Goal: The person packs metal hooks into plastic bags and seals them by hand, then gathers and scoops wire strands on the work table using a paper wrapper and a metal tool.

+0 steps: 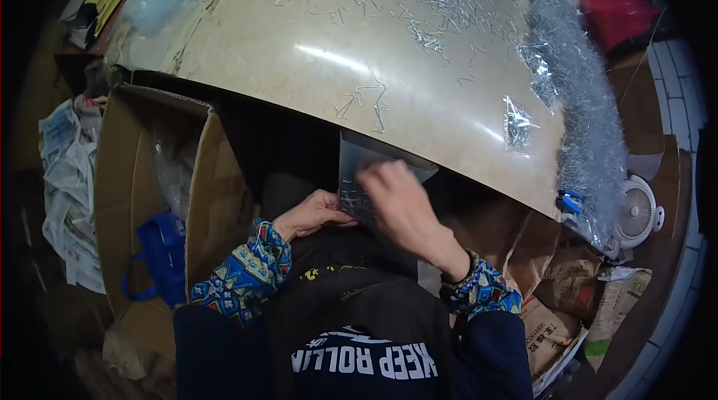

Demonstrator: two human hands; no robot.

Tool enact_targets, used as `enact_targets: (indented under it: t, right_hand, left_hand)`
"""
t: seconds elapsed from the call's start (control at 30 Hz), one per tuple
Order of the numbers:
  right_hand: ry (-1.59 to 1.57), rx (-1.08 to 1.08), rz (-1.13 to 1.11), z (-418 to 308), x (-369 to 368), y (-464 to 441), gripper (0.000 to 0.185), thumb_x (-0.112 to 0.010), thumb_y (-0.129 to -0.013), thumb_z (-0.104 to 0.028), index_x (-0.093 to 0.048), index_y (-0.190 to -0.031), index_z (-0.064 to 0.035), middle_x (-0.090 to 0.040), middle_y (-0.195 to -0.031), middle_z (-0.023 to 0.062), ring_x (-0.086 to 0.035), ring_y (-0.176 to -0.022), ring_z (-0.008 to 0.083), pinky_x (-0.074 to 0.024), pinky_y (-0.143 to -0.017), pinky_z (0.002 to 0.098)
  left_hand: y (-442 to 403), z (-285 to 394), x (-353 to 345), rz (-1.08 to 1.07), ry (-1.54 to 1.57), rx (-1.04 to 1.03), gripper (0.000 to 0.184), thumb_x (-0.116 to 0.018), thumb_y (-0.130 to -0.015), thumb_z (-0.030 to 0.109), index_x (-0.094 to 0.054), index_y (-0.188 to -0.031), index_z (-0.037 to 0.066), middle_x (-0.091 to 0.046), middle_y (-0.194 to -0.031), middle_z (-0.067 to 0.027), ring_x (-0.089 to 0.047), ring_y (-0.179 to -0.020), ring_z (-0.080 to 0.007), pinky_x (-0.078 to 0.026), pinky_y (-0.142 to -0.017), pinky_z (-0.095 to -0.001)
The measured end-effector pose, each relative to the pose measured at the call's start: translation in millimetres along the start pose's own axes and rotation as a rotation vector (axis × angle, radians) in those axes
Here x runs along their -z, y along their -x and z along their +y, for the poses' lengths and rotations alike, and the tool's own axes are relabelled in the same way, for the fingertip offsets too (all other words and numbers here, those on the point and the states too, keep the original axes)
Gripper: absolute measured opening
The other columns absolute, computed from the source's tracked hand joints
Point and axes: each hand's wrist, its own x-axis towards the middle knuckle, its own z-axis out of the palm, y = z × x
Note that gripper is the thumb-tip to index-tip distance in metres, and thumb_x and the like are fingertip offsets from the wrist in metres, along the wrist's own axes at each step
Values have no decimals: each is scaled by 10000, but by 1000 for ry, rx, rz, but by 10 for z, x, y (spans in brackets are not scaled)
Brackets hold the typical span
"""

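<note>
Below the table's front edge, over the lap, a clear plastic bag (pixel 357 189) with small metal hooks in it hangs upright. My left hand (pixel 318 213) pinches its lower left corner between thumb and fingers. My right hand (pixel 400 202) is at the bag's right side, its fingers curled and blurred by motion; what they hold, if anything, cannot be made out. Loose metal hooks (pixel 363 105) lie on the table (pixel 277 71) just above the bag. A filled small bag (pixel 517 127) rests near the table's right side.
A large heap of wire hooks (pixel 456 7) covers the table's far part. Shiny plastic (pixel 587 123) lines its right edge, with a blue tool (pixel 572 200) at the corner. An open cardboard box (pixel 206 176) stands at left; a white fan (pixel 636 211) at right.
</note>
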Motion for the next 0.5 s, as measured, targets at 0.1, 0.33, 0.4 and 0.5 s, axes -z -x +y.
enact_targets:
  t: [0.1, 0.33, 0.4, 0.5]
  right_hand:
    - [-97, 25, -105, -54, -35, 117, 295, -624, -693, 27, -626, -980, -43, -580, -948, 109, -540, -893, 300, -432, -753, 384]
    - [-179, -46, 266, -8, 42, 120, 302, -594, -688, 71, -615, -970, -36, -593, -957, 92, -550, -916, 287, -438, -764, 390]
    - [-161, -34, 250, -60, -67, 144, 359, -580, -677, 85, -616, -1018, -23, -604, -975, 111, -563, -935, 300, -452, -797, 390]
    - [-239, 103, -153, -103, -264, 305, 462, -614, -714, 42, -590, -1175, 14, -621, -1051, 168, -589, -937, 333, -472, -843, 402]
  left_hand:
    - [111, 80, -26, -23, -5, 2, 418, -652, -840, -78, -559, -1245, -38, -634, -1198, -132, -620, -1112, -222, -487, -1012, -331]
    - [75, 61, -91, -47, 74, 70, 445, -672, -808, -89, -562, -1236, -32, -636, -1190, -132, -619, -1111, -224, -500, -996, -334]
    - [55, 8, -56, -67, 86, 67, 430, -683, -803, -81, -575, -1217, -41, -645, -1170, -129, -630, -1087, -218, -511, -978, -329]
    - [18, -49, 28, -66, -119, 189, 399, -702, -794, -54, -593, -1177, -59, -659, -1128, -137, -644, -1050, -213, -531, -938, -326]
